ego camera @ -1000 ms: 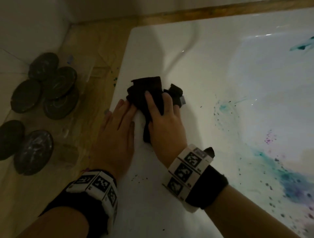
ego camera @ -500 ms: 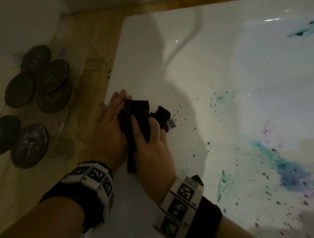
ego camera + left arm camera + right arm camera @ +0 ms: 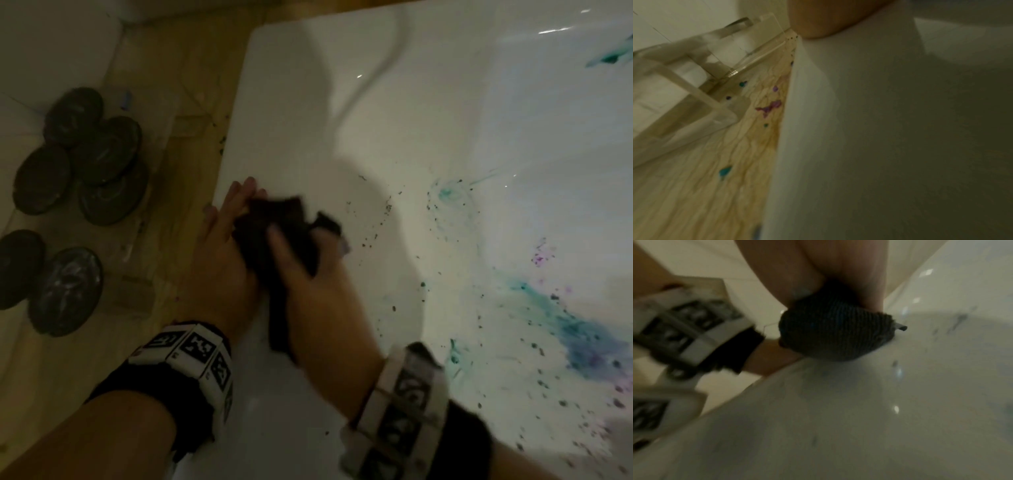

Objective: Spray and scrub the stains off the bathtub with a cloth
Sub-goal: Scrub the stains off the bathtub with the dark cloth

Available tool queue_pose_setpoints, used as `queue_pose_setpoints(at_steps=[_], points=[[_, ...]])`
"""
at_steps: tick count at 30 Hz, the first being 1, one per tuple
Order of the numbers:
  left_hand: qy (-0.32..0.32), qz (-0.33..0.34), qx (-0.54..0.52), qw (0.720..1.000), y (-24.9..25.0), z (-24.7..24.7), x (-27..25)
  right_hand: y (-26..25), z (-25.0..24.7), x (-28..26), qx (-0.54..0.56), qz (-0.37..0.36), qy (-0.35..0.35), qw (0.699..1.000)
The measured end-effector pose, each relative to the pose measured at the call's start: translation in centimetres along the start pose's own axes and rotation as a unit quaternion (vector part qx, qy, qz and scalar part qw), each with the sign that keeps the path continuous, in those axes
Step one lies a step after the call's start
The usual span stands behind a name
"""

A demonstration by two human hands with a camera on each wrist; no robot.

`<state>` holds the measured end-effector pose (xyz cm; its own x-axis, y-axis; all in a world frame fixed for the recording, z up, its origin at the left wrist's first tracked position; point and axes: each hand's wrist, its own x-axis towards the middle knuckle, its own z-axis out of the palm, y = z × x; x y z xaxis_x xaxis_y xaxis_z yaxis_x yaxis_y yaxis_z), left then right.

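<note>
Change: since a second ago the cloth (image 3: 281, 236) and the right hand (image 3: 310, 291) are seen drawn back along the bathtub rim toward the wrist bands, and a scatter of dark specks is now uncovered beyond the cloth.
Right hand: it is pressed down on the dark cloth, the fingers (image 3: 279, 245) are curled over and into its bunched folds, so the cloth is gripped; in the right wrist view the ribbed cloth (image 3: 836, 334) is seen wadded under the fingers and touching the white surface.
Left hand: the left hand (image 3: 222, 260) is laid flat on the rim edge just beside the cloth, fingers straight and together, nothing held; its inner side is touched by the cloth.
Cloth position: it is held on the flat white rim of the bathtub (image 3: 291, 102), near the rim's left edge.
Stains: dark specks (image 3: 371, 240) are seen just right of the cloth; teal and purple smears (image 3: 575, 329) are spread farther right inside the tub.
Ledge: coloured drops (image 3: 768, 108) are seen on the beige ledge (image 3: 694, 194) beside the tub in the left wrist view.
Far left: dark round discs (image 3: 78, 154) are stacked on the floor, well apart from the hands.
</note>
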<state>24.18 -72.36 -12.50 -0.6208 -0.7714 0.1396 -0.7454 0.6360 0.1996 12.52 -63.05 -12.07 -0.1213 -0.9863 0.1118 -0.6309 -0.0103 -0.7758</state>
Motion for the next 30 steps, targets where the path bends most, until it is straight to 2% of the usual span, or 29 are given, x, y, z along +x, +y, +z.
queue_pose_setpoints(at_steps=[1,3,5,9,12,14,16,17,20,22,24,26,28,30], points=[[-0.006,-0.005,-0.001,1.000,0.0,-0.1,0.0,-0.6,1.1,-0.5,-0.017,0.022,-0.022,0.999],[0.000,-0.027,-0.013,1.000,0.2,-0.2,0.0,0.1,2.5,0.0,-0.036,0.051,-0.006,0.998],[0.011,-0.031,-0.016,0.999,0.4,-0.1,0.0,1.6,1.8,1.9,-0.062,0.086,-0.002,0.994],[0.018,-0.032,-0.009,0.999,0.0,0.3,-0.2,5.5,-1.8,5.7,-0.083,0.210,-0.025,0.974],[0.031,-0.037,-0.011,0.999,0.4,0.2,-0.2,5.0,-3.8,5.0,-0.038,0.194,-0.011,0.980],[0.024,-0.037,-0.009,0.999,0.2,0.3,-0.1,2.9,-3.7,1.9,0.028,0.118,-0.026,0.992],[0.007,-0.022,0.003,1.000,-0.2,0.3,0.1,0.4,-2.3,-2.3,0.036,0.027,-0.061,0.997],[0.003,-0.009,0.015,1.000,-0.4,0.2,0.2,-0.8,-1.1,-4.2,0.015,0.014,-0.085,0.996],[0.010,-0.017,0.016,1.000,0.0,0.0,0.1,-2.6,2.6,-8.2,-0.002,0.033,-0.173,0.984],[0.008,-0.024,0.005,1.000,0.5,-0.2,0.1,-2.4,3.7,-7.9,-0.024,0.066,-0.128,0.989],[0.008,-0.020,0.006,1.000,0.5,-0.2,0.1,-0.9,3.9,-7.2,-0.053,0.059,-0.101,0.992],[0.008,-0.020,0.004,1.000,0.3,-0.1,0.0,1.2,2.7,-5.3,-0.078,0.098,-0.066,0.990],[0.017,-0.026,0.003,0.999,0.3,0.0,-0.2,4.2,0.7,-2.2,-0.127,0.149,-0.064,0.979],[0.027,-0.031,-0.002,0.999,0.5,0.0,-0.2,7.3,-1.2,1.0,-0.106,0.202,-0.066,0.971]])
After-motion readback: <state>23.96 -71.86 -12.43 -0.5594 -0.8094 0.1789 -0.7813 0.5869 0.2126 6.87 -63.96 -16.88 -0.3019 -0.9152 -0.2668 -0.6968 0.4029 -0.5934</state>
